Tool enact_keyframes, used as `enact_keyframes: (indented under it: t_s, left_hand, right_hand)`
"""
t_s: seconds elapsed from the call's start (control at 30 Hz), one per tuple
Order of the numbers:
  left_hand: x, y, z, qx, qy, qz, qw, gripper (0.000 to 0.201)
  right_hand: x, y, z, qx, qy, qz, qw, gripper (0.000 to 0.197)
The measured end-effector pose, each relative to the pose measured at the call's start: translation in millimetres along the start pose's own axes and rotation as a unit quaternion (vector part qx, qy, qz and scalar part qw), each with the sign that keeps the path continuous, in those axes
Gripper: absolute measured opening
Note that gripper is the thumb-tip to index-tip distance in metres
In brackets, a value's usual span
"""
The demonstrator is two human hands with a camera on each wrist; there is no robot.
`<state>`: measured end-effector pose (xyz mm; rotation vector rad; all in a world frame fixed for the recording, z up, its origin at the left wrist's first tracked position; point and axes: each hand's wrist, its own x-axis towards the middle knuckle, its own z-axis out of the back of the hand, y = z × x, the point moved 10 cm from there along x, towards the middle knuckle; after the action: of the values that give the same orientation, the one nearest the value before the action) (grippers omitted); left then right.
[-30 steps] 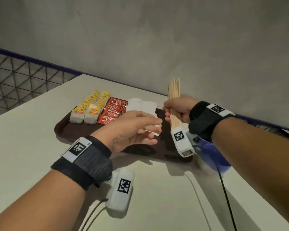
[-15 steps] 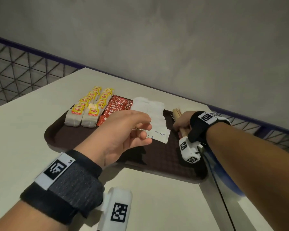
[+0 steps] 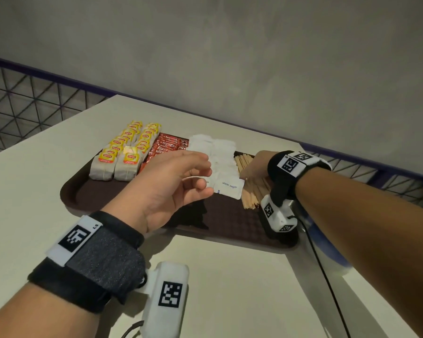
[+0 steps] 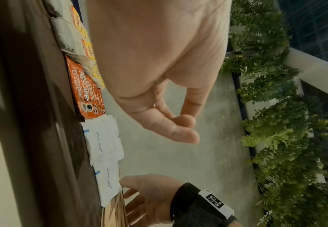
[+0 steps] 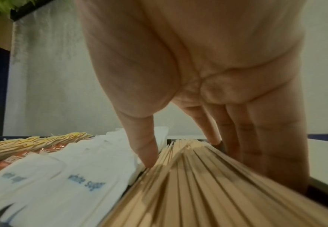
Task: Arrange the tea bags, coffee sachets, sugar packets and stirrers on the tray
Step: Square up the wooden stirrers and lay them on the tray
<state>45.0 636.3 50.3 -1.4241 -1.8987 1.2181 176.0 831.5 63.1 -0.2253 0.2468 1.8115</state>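
Note:
A brown tray [image 3: 78, 191] holds yellow-tagged tea bags [image 3: 122, 154] at the left, then red coffee sachets [image 3: 166, 145], then white sugar packets [image 3: 226, 167]. Wooden stirrers [image 3: 252, 191] lie fanned out at the tray's right end. My right hand [image 3: 254, 164] rests over them. Its thumb [image 5: 145, 150] touches their left side and its straight fingers stand along their right side. My left hand [image 3: 200, 176] hovers above the sugar packets [image 4: 101, 145]. Its fingers [image 4: 178, 127] are loosely curled and hold nothing.
The tray sits on a pale table [image 3: 230, 276] against a grey wall. A blue-rimmed container [image 3: 327, 247] stands under my right forearm, beside the tray's right edge. A wire mesh railing [image 3: 22, 106] runs behind the table on the left.
My right hand carried the upright bundle of stirrers down to the tray's right end, where they now lie fanned out. My left hand stayed hovering over the sugar packets.

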Motion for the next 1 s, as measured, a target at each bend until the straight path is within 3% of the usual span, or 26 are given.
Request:
enact_keyframes:
  t_s: [0.33,0.4,0.53,0.63,0.87,1.0]
  left_hand:
    - [-1,-5,-2,0.008,0.015,-0.013,1.0,0.006]
    - [-2,-9,-2,0.026,0.015,-0.025,0.999,0.006]
    - [-10,-22,-8,0.099,0.022,-0.059,0.993,0.013]
    - [-21,-32,-14,0.131,0.035,-0.07,0.988,0.014]
    - [-56,-58,-30,0.321,0.066,-0.094,0.94,0.006]
    - [-77,-55,-20,0.358,0.094,-0.074,0.926,0.009]
  right_hand:
    - [-2,-14,-3,0.083,0.011,0.004,0.996,0.036]
    - [-13,-14,2,0.039,-0.001,0.01,0.999,0.025]
    - [-39,-16,23,0.009,-0.074,0.041,0.996,0.026]
    - [-57,-26,17,-0.015,-0.067,0.062,0.996,0.025]
    - [-89,-10,-15,-0.045,-0.062,0.169,0.983,0.039]
    - [-74,4,-31,-0.113,-0.049,0.157,0.98,0.035]
